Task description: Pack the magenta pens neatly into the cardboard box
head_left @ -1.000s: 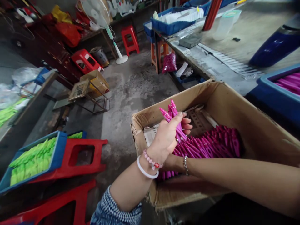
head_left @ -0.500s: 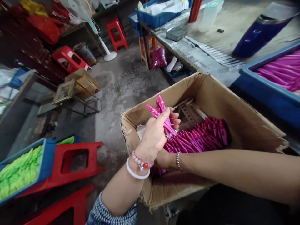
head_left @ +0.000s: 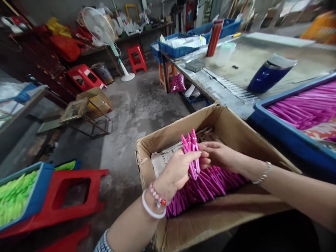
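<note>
My left hand is closed around a small upright bunch of slim, glossy pink pieces with pointed tips and small metal-looking spots. From the right, my right hand reaches in, its fingers drawn together at the side of this bunch; its fingertips are partly hidden there. Below both hands, many more pink pieces lie packed in a row inside an open cardboard box. A printed paper or card lines the box's left side.
A blue tray of pink pieces stands right of the box. On the worktable are a dark blue tumbler and a clear container. At left, a blue crate of green pieces adjoins a red stool.
My right hand has come up from low in the box, behind my left wrist, to the bunch's right side. The bunch now stands more upright, and the view has tilted up.
</note>
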{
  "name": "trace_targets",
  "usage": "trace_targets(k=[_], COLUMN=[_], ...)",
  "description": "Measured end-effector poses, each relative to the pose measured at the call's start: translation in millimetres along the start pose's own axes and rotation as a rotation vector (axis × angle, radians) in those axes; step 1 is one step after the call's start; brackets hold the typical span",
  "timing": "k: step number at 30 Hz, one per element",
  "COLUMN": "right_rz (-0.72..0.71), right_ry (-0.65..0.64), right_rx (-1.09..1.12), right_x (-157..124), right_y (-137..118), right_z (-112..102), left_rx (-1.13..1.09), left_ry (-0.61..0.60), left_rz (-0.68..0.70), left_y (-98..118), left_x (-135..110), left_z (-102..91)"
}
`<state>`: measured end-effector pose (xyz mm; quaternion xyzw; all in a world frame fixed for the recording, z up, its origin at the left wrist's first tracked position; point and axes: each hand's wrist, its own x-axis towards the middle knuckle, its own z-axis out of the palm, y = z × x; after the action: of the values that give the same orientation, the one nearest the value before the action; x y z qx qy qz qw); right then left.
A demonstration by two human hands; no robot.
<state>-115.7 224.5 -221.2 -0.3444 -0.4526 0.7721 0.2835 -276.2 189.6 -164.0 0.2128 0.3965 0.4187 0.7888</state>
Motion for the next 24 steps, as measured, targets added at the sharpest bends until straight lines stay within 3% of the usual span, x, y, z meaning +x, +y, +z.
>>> trace_targets(k=[2, 5, 9, 13, 17, 20, 22, 24], right_rz=[-0.026, -0.045, 0.017, 0.063, 0.07, 0.068, 0.064, 0.053], right_ry=[0.038, 0.009, -0.097, -0.063, 0.093, 0.156, 0.126, 0.054], right_rx=[0.059, 0.129, 0.094, 0.058, 0.063, 0.02, -0.04, -0.115], right_x=[-15, -29, -31, -22, -11, 1, 11, 22], right_y=[-20, -34, -28, -20, -17, -11, -4, 7], right_z=[-12, -14, -3, 2, -7, -11, -2, 16], left_rx=[0.019, 0.067, 0.159, 0.235, 0.479, 0.588, 0.572, 0.445], left_ry=[-0.041, -0.103, -0.133, -0.1, 0.065, 0.314, 0.411, 0.379], left_rz=[-0.054, -0.122, -0.183, -0.247, -0.023, 0.344, 0.535, 0.485], left_y=[-3, -9, -15, -16, -12, -2, 6, 12], left_x=[-1, -1, 2, 5, 7, 8, 9, 10], left_z=[3.4, 7.1, 7.5, 2.7, -6.4, -12.0, -13.0, -12.1])
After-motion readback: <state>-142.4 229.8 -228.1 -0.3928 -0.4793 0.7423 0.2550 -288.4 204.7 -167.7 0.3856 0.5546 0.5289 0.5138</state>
